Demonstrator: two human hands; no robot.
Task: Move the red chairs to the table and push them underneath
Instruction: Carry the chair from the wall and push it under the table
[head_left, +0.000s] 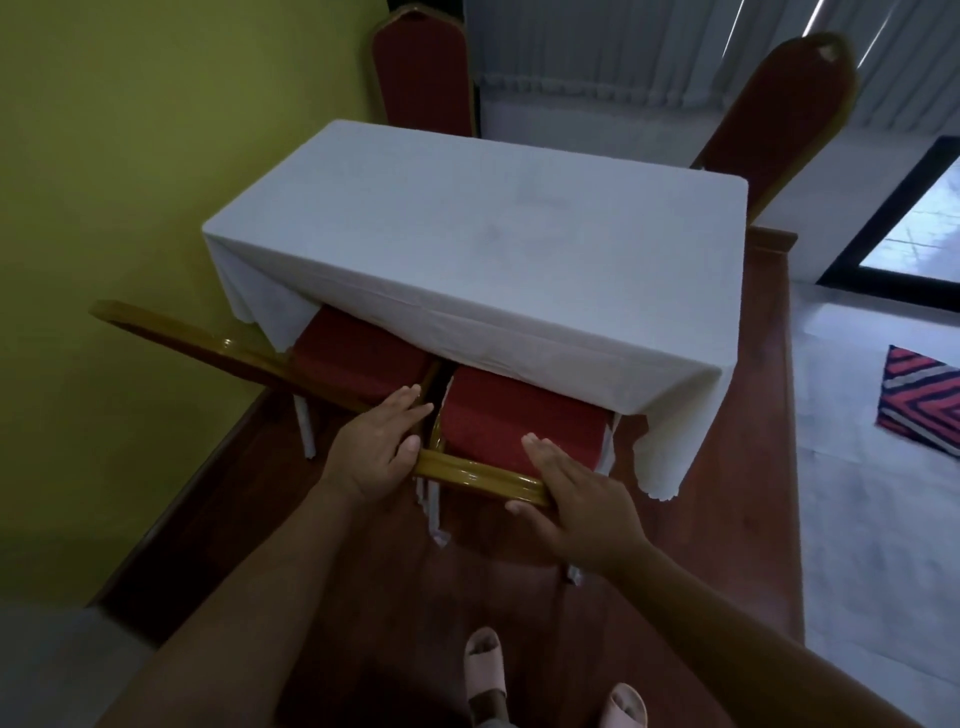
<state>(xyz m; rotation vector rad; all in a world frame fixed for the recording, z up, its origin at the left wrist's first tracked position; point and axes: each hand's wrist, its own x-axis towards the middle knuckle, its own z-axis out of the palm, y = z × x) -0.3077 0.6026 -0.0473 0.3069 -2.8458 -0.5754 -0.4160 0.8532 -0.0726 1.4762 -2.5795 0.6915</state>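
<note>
A table (467, 218) under a white cloth stands on a wooden platform. Two red chairs with gold frames are at its near side, seats partly under the cloth. The right one (519, 415) has its backrest top straight below me. My left hand (379, 447) rests over the left end of that gold backrest rail, thumb on the rail. My right hand (576, 499) grips the right end, thumb under the rail, fingers flat on top. The left chair (358, 348) sits close beside it, its backrest leaning out to the left. Two more red chairs, one (423, 67) and another (769, 114), stand at the far side.
A green wall runs along the left. The wooden platform (727, 467) ends in a step down to a pale floor on the right, where a striped mat (919, 400) lies. Curtains and a glass door (914, 218) are behind. My sandalled feet (485, 660) stand behind the chair.
</note>
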